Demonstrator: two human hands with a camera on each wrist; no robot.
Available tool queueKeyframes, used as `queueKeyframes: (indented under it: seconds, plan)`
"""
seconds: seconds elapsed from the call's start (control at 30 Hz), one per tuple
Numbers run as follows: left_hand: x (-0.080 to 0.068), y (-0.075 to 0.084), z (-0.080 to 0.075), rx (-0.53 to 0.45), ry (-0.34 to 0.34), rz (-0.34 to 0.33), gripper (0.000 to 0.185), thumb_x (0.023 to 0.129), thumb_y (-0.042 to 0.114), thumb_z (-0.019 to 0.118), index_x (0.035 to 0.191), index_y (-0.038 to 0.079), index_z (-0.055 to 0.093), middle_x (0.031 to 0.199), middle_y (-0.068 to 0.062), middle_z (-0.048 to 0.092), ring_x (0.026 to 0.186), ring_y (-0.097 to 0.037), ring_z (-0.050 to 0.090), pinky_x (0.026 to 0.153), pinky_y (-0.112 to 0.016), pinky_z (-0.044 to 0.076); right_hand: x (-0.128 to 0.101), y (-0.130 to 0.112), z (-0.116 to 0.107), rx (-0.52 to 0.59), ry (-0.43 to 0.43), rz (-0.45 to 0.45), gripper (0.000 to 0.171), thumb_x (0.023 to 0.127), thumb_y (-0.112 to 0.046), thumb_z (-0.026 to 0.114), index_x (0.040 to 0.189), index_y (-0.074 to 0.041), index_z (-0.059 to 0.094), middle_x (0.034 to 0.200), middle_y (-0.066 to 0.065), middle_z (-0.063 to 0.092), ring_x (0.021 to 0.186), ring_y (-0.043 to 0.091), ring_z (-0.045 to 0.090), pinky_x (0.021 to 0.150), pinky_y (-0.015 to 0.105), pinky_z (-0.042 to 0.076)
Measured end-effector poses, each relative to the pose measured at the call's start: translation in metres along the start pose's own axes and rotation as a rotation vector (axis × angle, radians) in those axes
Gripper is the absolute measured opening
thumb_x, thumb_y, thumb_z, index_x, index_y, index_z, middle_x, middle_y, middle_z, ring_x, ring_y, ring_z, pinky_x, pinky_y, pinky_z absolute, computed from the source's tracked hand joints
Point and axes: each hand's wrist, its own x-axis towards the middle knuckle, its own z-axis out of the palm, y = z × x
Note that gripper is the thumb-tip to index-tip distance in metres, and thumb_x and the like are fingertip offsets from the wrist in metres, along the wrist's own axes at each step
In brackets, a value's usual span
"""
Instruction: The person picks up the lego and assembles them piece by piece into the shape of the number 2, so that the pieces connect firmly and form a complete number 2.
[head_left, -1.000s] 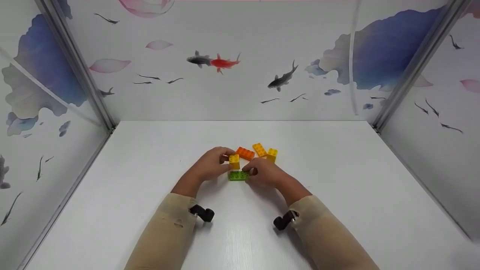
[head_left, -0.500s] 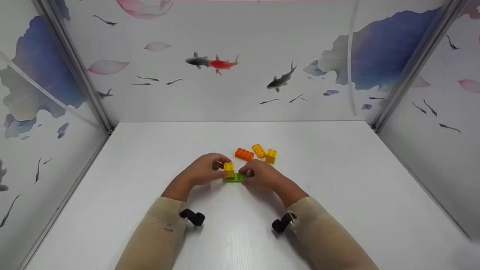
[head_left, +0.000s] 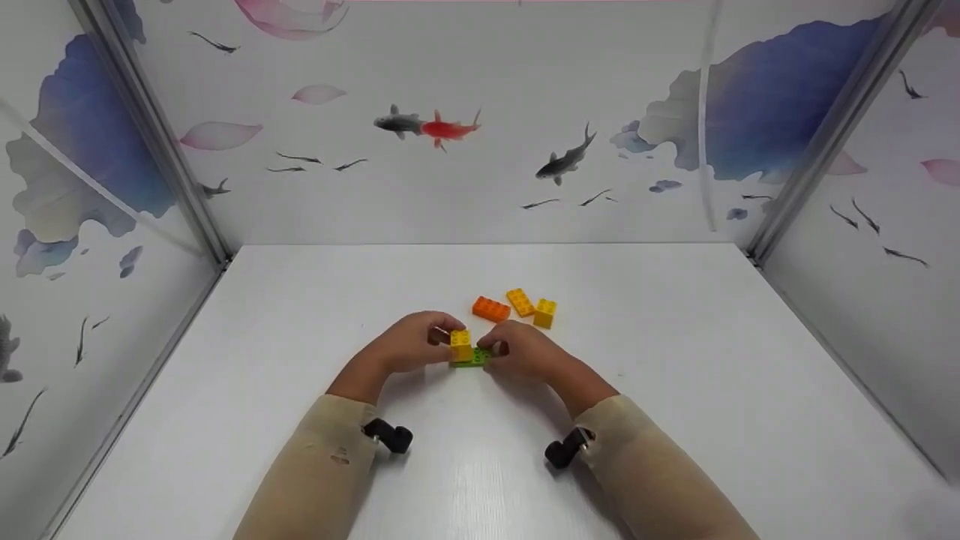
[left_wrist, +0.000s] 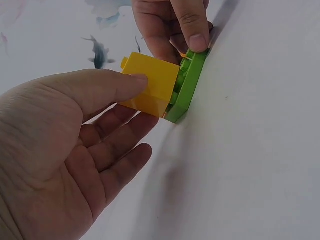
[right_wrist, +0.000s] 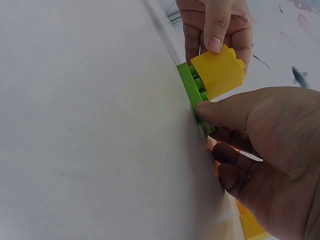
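Observation:
Between thumb and fingers, my left hand (head_left: 409, 342) pinches a yellow building block (left_wrist: 152, 79) with studs on its top. That block stands over the left part of a flat green building block (left_wrist: 189, 90), slightly tilted against its studs in the right wrist view. The green block's right end is pinched by my right hand (head_left: 525, 348), thumb on its near side (right_wrist: 189, 85). Both hands face each other close over the white table, and fingers hide part of the green block in the head view.
Just beyond the hands lie an orange block (head_left: 491, 309), a flat yellow-orange block (head_left: 520, 302) and a second taller yellow block (head_left: 545, 313). A white table (head_left: 480, 465) carries everything, with printed panels (head_left: 465, 187) at the back and both sides.
My left hand has brought the yellow block down and toward me, from behind the green block to over its left part. The green block has shifted slightly left; my right hand keeps hold of it.

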Motion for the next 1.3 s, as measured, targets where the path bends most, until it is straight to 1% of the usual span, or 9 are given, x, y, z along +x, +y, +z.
queueKeyframes:
  seconds: [0.27,0.33,0.47,0.57,0.63,0.73,0.87,1.07,1.3]
  plan:
    - [0.0,0.0,-0.001,-0.007,-0.001,0.006,0.04,0.094,0.023,0.082,0.132,0.03,0.071,0.135,0.006,0.069,0.127,-0.021,0.065,0.109,-0.044,0.058,-0.001,0.0,-0.002,-0.02,0.008,-0.003,0.039,0.097,-0.019,0.081,0.135,-0.023,0.075,0.117,-0.005,0.071,0.104,0.02,0.063,0.102,0.041,0.057]
    - [-0.001,0.0,-0.001,-0.018,-0.003,0.006,0.042,0.093,0.024,0.083,0.133,0.03,0.07,0.136,0.006,0.069,0.128,-0.021,0.065,0.109,-0.044,0.058,-0.002,-0.001,-0.003,-0.02,0.022,-0.014,0.039,0.096,-0.02,0.082,0.135,-0.023,0.075,0.119,-0.005,0.072,0.104,0.019,0.064,0.101,0.04,0.058]
    - [-0.001,0.0,-0.002,-0.015,0.012,0.028,0.043,0.093,0.028,0.083,0.134,0.029,0.07,0.138,0.006,0.069,0.128,-0.021,0.067,0.11,-0.045,0.058,-0.004,-0.006,-0.003,0.004,0.067,-0.052,0.037,0.096,-0.027,0.083,0.132,-0.021,0.077,0.124,-0.005,0.075,0.105,0.018,0.066,0.098,0.039,0.06]
    - [-0.002,-0.002,-0.003,0.002,0.035,0.03,0.04,0.093,0.031,0.084,0.13,0.029,0.072,0.134,0.006,0.071,0.124,-0.019,0.068,0.11,-0.046,0.058,-0.006,-0.011,-0.001,0.042,0.1,-0.076,0.036,0.097,-0.032,0.081,0.132,-0.021,0.076,0.127,-0.005,0.075,0.107,0.018,0.067,0.098,0.039,0.061]
    - [-0.003,-0.002,-0.003,0.008,0.045,0.02,0.036,0.092,0.034,0.085,0.126,0.03,0.073,0.128,0.008,0.072,0.12,-0.018,0.067,0.108,-0.045,0.058,-0.006,-0.014,0.001,0.077,0.116,-0.085,0.038,0.099,-0.033,0.079,0.134,-0.021,0.074,0.128,-0.004,0.074,0.11,0.017,0.068,0.098,0.038,0.061]
    - [-0.003,-0.003,-0.003,0.008,0.049,0.024,0.032,0.092,0.036,0.085,0.121,0.031,0.074,0.121,0.007,0.073,0.114,-0.019,0.066,0.106,-0.044,0.058,-0.006,-0.017,0.005,0.128,0.133,-0.095,0.041,0.101,-0.033,0.077,0.139,-0.021,0.071,0.133,-0.002,0.073,0.114,0.018,0.07,0.099,0.037,0.062]
    - [-0.004,-0.004,-0.002,0.003,0.047,0.039,0.03,0.092,0.037,0.085,0.119,0.03,0.075,0.119,0.007,0.074,0.114,-0.019,0.066,0.106,-0.044,0.058,-0.005,-0.02,0.009,0.18,0.133,-0.076,0.04,0.103,-0.031,0.074,0.141,-0.021,0.07,0.135,-0.002,0.072,0.116,0.019,0.07,0.097,0.035,0.063]
    - [-0.003,-0.005,-0.001,0.0,0.044,0.037,0.029,0.093,0.033,0.086,0.12,0.031,0.076,0.127,0.007,0.072,0.122,-0.02,0.067,0.111,-0.045,0.057,-0.005,-0.019,0.01,0.221,0.121,-0.056,0.036,0.104,-0.029,0.073,0.139,-0.021,0.071,0.134,-0.003,0.073,0.116,0.019,0.072,0.097,0.034,0.063]
    - [0.0,-0.004,0.0,-0.03,0.04,0.032,0.028,0.092,0.03,0.087,0.118,0.031,0.077,0.126,0.007,0.073,0.122,-0.019,0.068,0.11,-0.044,0.058,-0.003,-0.016,0.008,0.228,0.128,-0.045,0.029,0.103,-0.027,0.074,0.131,-0.023,0.074,0.129,-0.001,0.074,0.112,0.019,0.071,0.095,0.035,0.063]
